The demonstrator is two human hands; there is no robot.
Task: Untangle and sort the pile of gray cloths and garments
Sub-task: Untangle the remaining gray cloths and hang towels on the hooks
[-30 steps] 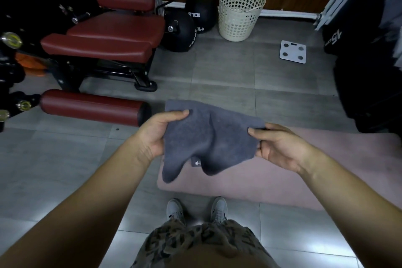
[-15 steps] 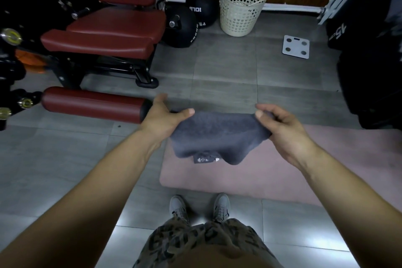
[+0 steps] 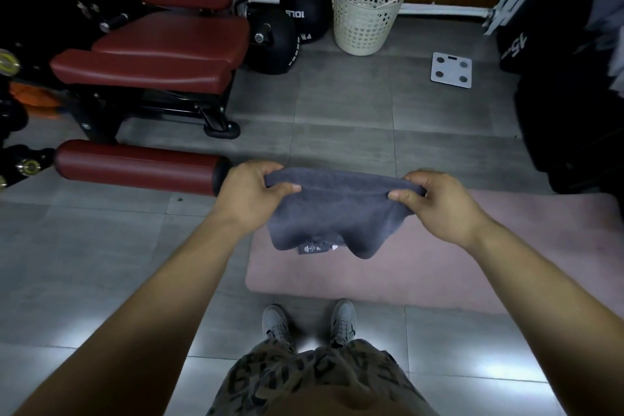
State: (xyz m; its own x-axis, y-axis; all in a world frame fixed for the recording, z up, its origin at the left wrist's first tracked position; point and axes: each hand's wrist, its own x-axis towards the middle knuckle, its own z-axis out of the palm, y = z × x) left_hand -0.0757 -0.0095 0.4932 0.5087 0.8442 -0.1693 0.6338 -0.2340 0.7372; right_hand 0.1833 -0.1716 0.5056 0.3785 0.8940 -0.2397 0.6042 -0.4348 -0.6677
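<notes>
Right now both hands are up in front of the body with one gray cloth [image 3: 332,213] strung between them. Left hand [image 3: 251,194] pinches the cloth's top left corner, thumb lying over the fabric; right hand [image 3: 439,203] clamps the top right corner the same way, fingers curled tight around the edge. Top edge runs nearly level from hand to hand, and the rest sags down in two rounded lobes, a small dark label [image 3: 314,248] peeking out at the bottom between them. Cloth hangs in the air above the near left end of a pink mat [image 3: 472,263] on the gray tiled floor [image 3: 337,105]. Gray shoes [image 3: 277,324] stand just short of the mat's edge. Farther back, a cream laundry basket [image 3: 368,7] stands by the wall, a white scale [image 3: 451,69] to its right, and a red padded bench [image 3: 162,57] off to the left.
</notes>
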